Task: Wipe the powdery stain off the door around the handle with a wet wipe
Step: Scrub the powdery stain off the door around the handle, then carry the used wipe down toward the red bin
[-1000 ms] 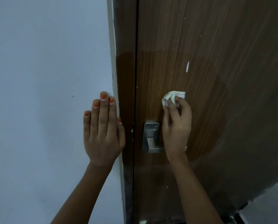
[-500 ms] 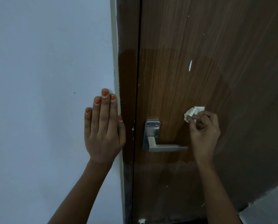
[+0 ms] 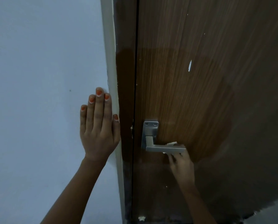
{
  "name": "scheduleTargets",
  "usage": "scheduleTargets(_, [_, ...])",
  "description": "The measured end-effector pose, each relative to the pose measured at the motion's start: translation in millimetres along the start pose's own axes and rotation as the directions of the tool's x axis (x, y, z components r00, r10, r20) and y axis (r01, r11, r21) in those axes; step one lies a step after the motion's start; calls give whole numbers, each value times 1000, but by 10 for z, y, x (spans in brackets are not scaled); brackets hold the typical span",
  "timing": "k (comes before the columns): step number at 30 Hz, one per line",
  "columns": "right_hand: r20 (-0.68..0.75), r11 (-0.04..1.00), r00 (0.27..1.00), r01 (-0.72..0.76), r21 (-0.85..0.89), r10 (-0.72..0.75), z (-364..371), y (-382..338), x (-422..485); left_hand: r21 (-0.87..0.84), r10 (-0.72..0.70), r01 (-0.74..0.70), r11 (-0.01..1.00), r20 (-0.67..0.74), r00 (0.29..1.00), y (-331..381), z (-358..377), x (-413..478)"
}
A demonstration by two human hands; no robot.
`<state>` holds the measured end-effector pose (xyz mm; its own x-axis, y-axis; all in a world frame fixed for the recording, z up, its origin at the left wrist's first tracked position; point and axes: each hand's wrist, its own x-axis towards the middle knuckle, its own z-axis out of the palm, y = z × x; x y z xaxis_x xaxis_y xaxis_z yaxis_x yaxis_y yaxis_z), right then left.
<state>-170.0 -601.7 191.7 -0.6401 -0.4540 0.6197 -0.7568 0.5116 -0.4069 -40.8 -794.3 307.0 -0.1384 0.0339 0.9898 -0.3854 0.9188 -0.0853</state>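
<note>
The wet wipe [image 3: 172, 143] sat pressed against the brown door [image 3: 199, 94] right behind the free end of the metal handle [image 3: 165, 149], at about 4 o'clock from the handle's mounting plate [image 3: 150, 129]. Only small white scraps of it showed, one above the lever and one below, since the lever bar crossed in front of it. The right hand [image 3: 181, 164] came up from 6 o'clock, fingers curled closed on the wipe just under the lever; motion blur hid the exact grip. Around the handle the door looked darker and glossy, a damp patch with a curved edge toward 3 o'clock, while the wood beyond it was dull and greyish. A white streak [image 3: 190, 65] marked the door at 1 o'clock from the handle. At 9 o'clock, past the dark gap and the door frame [image 3: 110, 62], the left hand [image 3: 99, 131] lay flat and open on the pale wall [image 3: 38, 78], fingers together and pointing up, holding nothing, its thumb touching the frame's edge.
</note>
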Motion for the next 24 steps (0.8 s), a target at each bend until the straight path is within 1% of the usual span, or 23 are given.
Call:
scheduleTargets(1, [-2,999,1000,31,-24,-31,-3,65,-3,6,6,-6,1000,10,1000,-1,-11,0])
scheduleTargets(2, [-22,1000,1000,20,-25,-20,-9,125,-10,10,9,-9,1000,21,1000,0,-22,3])
scheduleTargets(3, [-59,1000,998,-25,-1,25,-15,167,-23,12,6,-6,1000,32,999,4,-30,6])
scheduleTargets(5, [-142,980,973,-165,110,180,10,174,-53,12,-11,10,1000,49,999,25,-45,8])
scheduleTargets(7, [-158,945,943,-260,199,293,85,76,-87,-3,-38,39,999,72,997,54,-60,-8])
scheduleTargets(8, [-137,938,941,-279,208,310,136,9,-111,-14,-55,57,998,89,995,70,-73,-28])
scheduleTargets(10, [-58,938,953,-279,203,296,248,-106,-154,-37,-86,91,995,131,988,104,-115,-105])
scheduleTargets(12, [68,933,961,-277,228,269,336,-204,-172,-54,-113,125,991,184,976,140,-178,-239])
scheduleTargets(14, [202,900,951,-292,324,236,398,-300,-168,-60,-147,167,984,248,958,173,-269,-413])
scheduleTargets(16, [316,797,912,-390,461,263,426,-400,-178,-49,-196,222,974,309,930,185,-389,-598])
scheduleTargets(18, [406,642,847,-527,557,343,434,-495,-238,-18,-252,278,960,365,896,167,-523,-774])
scheduleTargets(20, [470,454,783,-620,639,407,442,-572,-356,24,-306,325,945,407,860,122,-659,-941])
scheduleTargets(22, [564,225,702,-691,687,434,429,-666,-498,63,-353,364,929,441,825,55,-800,-1097])
scheduleTargets(23, [606,135,667,-713,688,434,423,-721,-576,83,-379,386,919,456,805,13,-880,-1167])
scheduleTargets(24, [634,82,642,-727,681,432,422,-781,-655,106,-410,411,906,469,782,-35,-963,-1232])
